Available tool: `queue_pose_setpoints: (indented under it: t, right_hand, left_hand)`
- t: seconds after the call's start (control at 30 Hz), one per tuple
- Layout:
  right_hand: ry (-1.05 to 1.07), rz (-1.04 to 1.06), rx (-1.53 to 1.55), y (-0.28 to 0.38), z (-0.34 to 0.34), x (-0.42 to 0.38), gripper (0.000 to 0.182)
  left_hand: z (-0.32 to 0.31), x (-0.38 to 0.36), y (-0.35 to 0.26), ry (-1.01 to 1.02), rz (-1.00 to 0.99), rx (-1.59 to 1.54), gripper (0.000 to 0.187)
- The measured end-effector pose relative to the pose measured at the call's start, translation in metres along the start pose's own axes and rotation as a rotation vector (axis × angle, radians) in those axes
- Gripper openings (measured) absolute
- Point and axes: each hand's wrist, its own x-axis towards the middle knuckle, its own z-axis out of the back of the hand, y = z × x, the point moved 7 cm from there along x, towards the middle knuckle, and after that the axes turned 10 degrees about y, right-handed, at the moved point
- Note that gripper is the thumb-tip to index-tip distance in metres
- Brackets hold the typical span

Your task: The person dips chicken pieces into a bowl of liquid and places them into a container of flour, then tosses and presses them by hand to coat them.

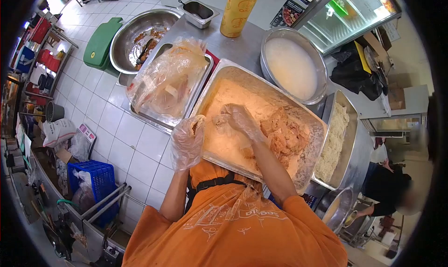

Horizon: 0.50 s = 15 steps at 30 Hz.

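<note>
Over the flour tray [219,80], I see my gloved right hand [239,118] clenched in breading, left hand [187,141] loosely curled at the tray's near-left edge, grasping nothing.

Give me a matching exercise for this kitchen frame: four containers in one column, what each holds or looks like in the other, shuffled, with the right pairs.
Things:
1. big flour tray
2. round bowl
3. plastic bag
4. blue crate

States:
A. filled with pale liquid
B. stands on the floor at the left
C. holds coated pieces; the right hand works in it, and the left hand hovers at its near edge
D. lies crumpled in a smaller metal tray

Pairs: 1-C, 2-A, 3-D, 4-B
</note>
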Motion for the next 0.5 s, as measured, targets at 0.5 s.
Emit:
queue_pose_setpoints:
  t: [0.5]
  right_hand:
    - [-0.077,0.062,0.292,-0.005,0.018,-0.014,0.019]
  left_hand:
    - [0.0,0.0,0.0,-0.017,-0.017,-0.004,0.013]
